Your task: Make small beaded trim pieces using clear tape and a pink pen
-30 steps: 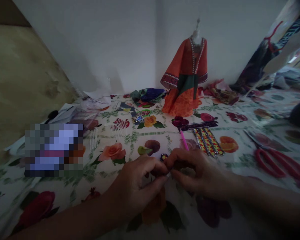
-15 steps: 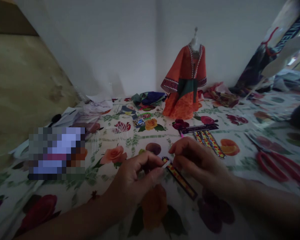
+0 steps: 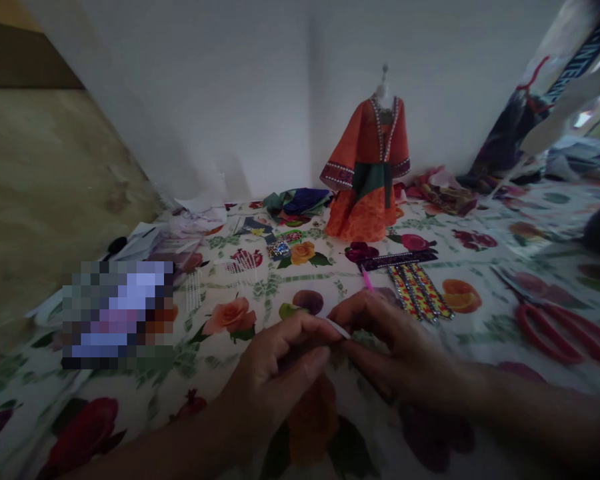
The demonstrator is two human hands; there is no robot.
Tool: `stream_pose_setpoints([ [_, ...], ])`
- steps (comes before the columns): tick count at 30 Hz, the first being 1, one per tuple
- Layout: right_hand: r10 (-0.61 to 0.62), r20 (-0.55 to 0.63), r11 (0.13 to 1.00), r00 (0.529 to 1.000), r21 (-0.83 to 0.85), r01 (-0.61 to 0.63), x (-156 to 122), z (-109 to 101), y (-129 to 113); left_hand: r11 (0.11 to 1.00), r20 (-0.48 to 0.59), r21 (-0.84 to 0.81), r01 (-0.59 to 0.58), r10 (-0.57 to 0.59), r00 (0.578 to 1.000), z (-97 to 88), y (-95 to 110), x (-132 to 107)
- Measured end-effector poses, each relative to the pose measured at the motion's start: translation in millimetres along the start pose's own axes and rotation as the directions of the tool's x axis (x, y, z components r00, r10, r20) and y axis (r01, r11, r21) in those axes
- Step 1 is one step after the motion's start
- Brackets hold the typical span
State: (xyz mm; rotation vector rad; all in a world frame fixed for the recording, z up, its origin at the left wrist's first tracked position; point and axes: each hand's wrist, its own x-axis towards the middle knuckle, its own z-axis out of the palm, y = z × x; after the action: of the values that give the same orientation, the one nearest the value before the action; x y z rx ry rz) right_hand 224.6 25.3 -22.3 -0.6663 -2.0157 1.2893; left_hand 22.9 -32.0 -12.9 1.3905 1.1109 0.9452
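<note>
A small white strip (image 3: 337, 328) spans the gap between my hands above the tablecloth. My left hand (image 3: 285, 363) is closed on its left end, thumb below and fingers above. My right hand (image 3: 397, 340) pinches the other end between thumb and fingertips. Just beyond my right hand lies a slim pink pen-like stick (image 3: 367, 279). Close to it are several yellow-and-red patterned trim strips (image 3: 420, 293) with shiny edges, and a dark purple trim band (image 3: 400, 260) lies behind those.
Red-handled scissors (image 3: 555, 327) lie at the right. A doll-sized stand wears an orange dress (image 3: 367, 167) by the wall. White bead strands (image 3: 243, 263), a glittery patch (image 3: 279, 249) and folded blue-green cloth (image 3: 300, 202) lie farther back. A blurred-out device (image 3: 120, 313) is at left.
My right hand has come down and left to grip the white strip beside my left hand. The single patterned trim piece that lay between my hands no longer shows.
</note>
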Motion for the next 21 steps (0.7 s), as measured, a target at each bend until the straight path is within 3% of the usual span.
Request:
stream_pose_setpoints([
  [3, 0.034, -0.001, 0.994, 0.999, 0.107, -0.034, 0.6, -2.0, 0.6, 0.978, -0.003, 0.178, -0.11, 0.112, 0.994, -3.4, 1.0, -3.3],
  [9, 0.142, 0.019, 0.946, 0.99, 0.292, -0.142, 4.6, -5.1, -0.8, 0.875, -0.155, 0.421, -0.24, 0.33, 0.931, -9.5, 13.0, -1.1],
  [15, 0.144, 0.043, 0.912, 0.989, 0.381, -0.149, 7.4, -4.9, 0.5, 0.926, 0.011, 0.321, -0.201, 0.208, 0.978, -11.7, 8.8, 2.3],
  [21, 0.131, 0.018, 0.968, 0.991, 0.215, -0.132, 4.0, -4.7, 1.0, 0.95, 0.067, 0.273, -0.15, 0.136, 0.988, -11.1, 9.2, 1.3],
])
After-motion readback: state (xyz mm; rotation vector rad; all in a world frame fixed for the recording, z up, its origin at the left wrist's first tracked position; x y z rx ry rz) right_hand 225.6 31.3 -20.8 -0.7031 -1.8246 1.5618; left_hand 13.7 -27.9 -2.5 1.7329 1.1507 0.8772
